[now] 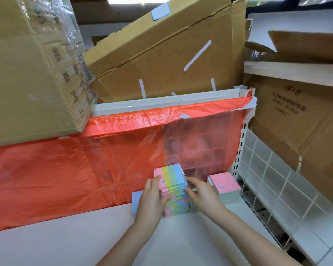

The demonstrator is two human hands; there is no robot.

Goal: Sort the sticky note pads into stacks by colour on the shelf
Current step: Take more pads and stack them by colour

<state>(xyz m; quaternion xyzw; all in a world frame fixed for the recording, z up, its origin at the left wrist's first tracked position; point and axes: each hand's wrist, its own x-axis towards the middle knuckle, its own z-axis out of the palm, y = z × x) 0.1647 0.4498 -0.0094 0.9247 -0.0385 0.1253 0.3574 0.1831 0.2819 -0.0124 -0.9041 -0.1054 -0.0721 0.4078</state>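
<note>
Now both hands, left and right, grip the striped pad stack sides, near the shelf's right edge.

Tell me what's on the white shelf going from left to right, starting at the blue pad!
Blue pad → left hand → tall stack of striped pads → right hand → pink-topped stack → white wire grid.

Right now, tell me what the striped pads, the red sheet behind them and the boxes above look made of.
Striped pads: paper, matte, with layered sheet edges showing down the stack.
Red sheet: thin plastic film, glossy, wrinkled and see-through, since a grid shows behind it.
Boxes: brown corrugated cardboard, dull, creased, with tape strips.
</note>
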